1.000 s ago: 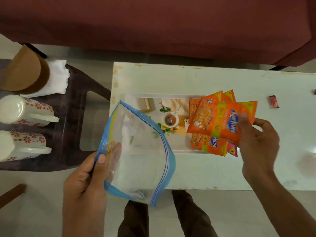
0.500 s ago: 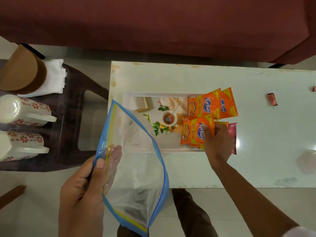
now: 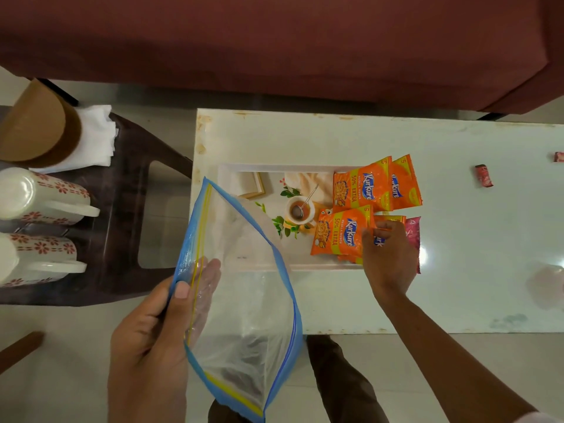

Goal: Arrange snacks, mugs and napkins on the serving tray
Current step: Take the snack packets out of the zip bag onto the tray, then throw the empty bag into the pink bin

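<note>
A white serving tray (image 3: 274, 168) with a printed tea-cup picture lies on the white table (image 3: 476, 270). Three orange Kurkure snack packets (image 3: 361, 190) lie on its right end, with a pink packet (image 3: 413, 233) beside them. My right hand (image 3: 389, 257) rests over the lower packets, its thumb and fingers pinching an orange one. My left hand (image 3: 146, 340) grips the rim of a clear zip bag (image 3: 244, 300) with a blue edge, held open in front of the tray. Two flowered white mugs (image 3: 39, 193) and white napkins (image 3: 94, 138) sit on a dark chair (image 3: 122, 209) at the left.
A brown round container (image 3: 33, 123) stands on the napkins' left edge. Two small red wrappers (image 3: 484, 176) lie on the table's far right. A maroon sofa (image 3: 274, 41) runs along the far side. My legs show below the table's near edge.
My right hand brought the orange packets down from above the tray and laid them on its right end. The bag in my left hand sagged lower and opened wider.
</note>
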A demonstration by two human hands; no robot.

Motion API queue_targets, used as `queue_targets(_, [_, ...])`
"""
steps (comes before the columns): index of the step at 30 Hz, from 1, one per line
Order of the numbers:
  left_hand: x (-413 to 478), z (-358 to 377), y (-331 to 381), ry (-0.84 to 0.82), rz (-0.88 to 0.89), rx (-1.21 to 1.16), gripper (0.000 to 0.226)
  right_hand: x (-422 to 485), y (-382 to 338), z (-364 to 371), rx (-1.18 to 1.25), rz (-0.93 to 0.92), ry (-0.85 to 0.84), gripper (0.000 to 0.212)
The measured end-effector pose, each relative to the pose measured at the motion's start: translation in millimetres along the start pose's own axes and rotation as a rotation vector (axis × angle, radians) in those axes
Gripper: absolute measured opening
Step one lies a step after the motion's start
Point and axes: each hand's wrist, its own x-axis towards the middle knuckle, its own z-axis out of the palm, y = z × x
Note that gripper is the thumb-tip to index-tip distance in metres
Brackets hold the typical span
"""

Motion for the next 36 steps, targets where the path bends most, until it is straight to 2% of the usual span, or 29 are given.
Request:
queue_targets(4, [-3,12,5,0.052,-0.039,-0.07,0.028,-7,-5,-18,-0.012,-0.021,0.046,0.018])
queue_targets(7, [-9,28,10,0.106,-0.108,-0.188,0.026,-25,-11,-46,0.109,-0.119,0.075,0.014])
queue_targets(9, [-14,44,14,0.132,-0.144,-0.265,0.026,-43,-10,-64,0.128,-0.35,-0.092,0.035])
queue_targets(11, [-19,59,20,0.171,-0.165,-0.322,0.024,-69,-10,-80,0.162,-0.597,-0.389,0.071])
queue_targets(13, [-24,72,23,0.197,-0.19,-0.374,0.025,-93,-12,-86,0.17,-0.707,-0.588,0.094])
queue_targets(14, [-28,79,24,0.198,-0.199,-0.39,0.026,-101,-14,-86,0.155,-0.709,-0.589,0.095])
queue_targets(15, [-32,86,25,0.193,-0.205,-0.403,0.027,-109,-15,-86,0.149,-0.668,-0.536,0.088])
queue_targets(16, [-37,92,24,0.182,-0.21,-0.408,0.029,-112,-17,-85,0.162,-0.575,-0.46,0.072])
queue_targets(18, [-45,100,23,0.126,-0.222,-0.394,0.035,-109,-25,-85,0.32,-0.278,-0.318,0.036])
queue_targets(19, [-48,103,22,0.088,-0.227,-0.381,0.039,-104,-27,-86,0.397,-0.192,-0.281,0.031])
queue_targets(21, [-51,102,20,0.033,-0.214,-0.335,0.047,-91,-28,-96,0.449,-0.155,-0.232,0.029])
queue_targets(25, [-54,96,8,0.095,-0.131,-0.093,0.051,-67,-31,-123,0.657,-0.02,-0.27,0.022])
queue_targets(27, [-60,102,-2,0.096,-0.17,0.082,0.057,-56,-30,-140,0.807,0.04,-0.347,0.02])
queue_targets(29, [-63,111,-12,0.05,-0.283,0.168,0.079,-50,-29,-153,0.983,0.128,-0.419,0.018])
queue_targets(32, [-67,132,-25,-0.055,-0.442,0.066,0.097,-46,-20,-170,1.223,0.372,-0.558,0.014])
queue_targets(34, [-67,144,-32,-0.111,-0.466,-0.068,0.093,-48,-12,-170,1.277,0.526,-0.647,0.033])
queue_targets(36, [-69,153,-34,-0.22,-0.459,-0.18,0.088,-55,-2,-166,1.217,0.652,-0.68,0.043])
